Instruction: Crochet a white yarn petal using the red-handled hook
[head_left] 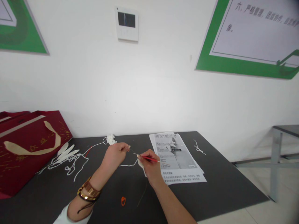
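Observation:
My left hand [118, 153] is closed in a pinch above the table, with a thin dark wire at its fingertips that runs toward the other hand. Just to the right, my right hand [152, 171] grips a red-handled crochet hook [149, 158], its metal tip pointing left. A small white crocheted piece [141, 167] is held under the same fingers. White yarn trails from that piece past the left wrist, toward a small yarn ball [111, 139] at the table's back edge. More wire [143, 194] hangs below the right hand. An orange stitch marker [123, 201] lies nearer me.
White crocheted petals [66, 154] with loose yarn tails lie at left, beside a dark red gift bag [35, 146]. Printed sheets [184, 155] rest right of my hands. A knotted yarn scrap [199, 147] lies farther right on the dark table [224, 186]. A wall stands behind.

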Available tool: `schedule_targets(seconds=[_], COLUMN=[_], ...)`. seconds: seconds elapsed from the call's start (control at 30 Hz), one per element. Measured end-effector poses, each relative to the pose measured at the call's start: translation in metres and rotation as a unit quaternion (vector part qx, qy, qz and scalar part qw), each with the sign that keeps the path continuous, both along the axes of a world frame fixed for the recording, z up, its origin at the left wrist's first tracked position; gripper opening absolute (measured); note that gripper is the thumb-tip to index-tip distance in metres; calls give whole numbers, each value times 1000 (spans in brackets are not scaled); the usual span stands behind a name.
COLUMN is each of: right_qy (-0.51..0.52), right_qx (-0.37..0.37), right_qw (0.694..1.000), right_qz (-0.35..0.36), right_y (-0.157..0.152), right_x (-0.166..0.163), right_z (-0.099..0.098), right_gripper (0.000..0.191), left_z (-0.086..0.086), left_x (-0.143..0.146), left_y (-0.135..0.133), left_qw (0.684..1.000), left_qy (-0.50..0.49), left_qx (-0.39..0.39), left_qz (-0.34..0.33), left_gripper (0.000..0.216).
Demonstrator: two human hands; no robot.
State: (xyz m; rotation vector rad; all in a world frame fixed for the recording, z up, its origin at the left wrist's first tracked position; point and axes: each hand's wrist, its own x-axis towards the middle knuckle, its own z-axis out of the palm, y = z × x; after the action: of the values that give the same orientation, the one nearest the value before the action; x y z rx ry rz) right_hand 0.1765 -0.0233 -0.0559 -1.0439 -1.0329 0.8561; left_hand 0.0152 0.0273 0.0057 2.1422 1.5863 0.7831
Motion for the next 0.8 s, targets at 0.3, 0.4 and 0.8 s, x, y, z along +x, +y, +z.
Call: schedule_targets(seconds=[0.3,0.4,0.8], right_qy=[-15,-12,-20], right_qx=[18,28,50], right_qw=[998,994,990], right_qz=[-60,-102,-131], right_y=[5,9,9], right_x=[6,11,13], right_z=[-9,-10,-13], right_gripper=[16,17,20], left_z=[-10,-24,-55], left_x=[2,18,53], left_y=[-17,-47,-103], left_qw=[987,961,845], left_qy=[-139,-208,-308], left_qx=[-80,-182,-427], left_qz=[10,-28,-94], left_gripper=[28,35,45])
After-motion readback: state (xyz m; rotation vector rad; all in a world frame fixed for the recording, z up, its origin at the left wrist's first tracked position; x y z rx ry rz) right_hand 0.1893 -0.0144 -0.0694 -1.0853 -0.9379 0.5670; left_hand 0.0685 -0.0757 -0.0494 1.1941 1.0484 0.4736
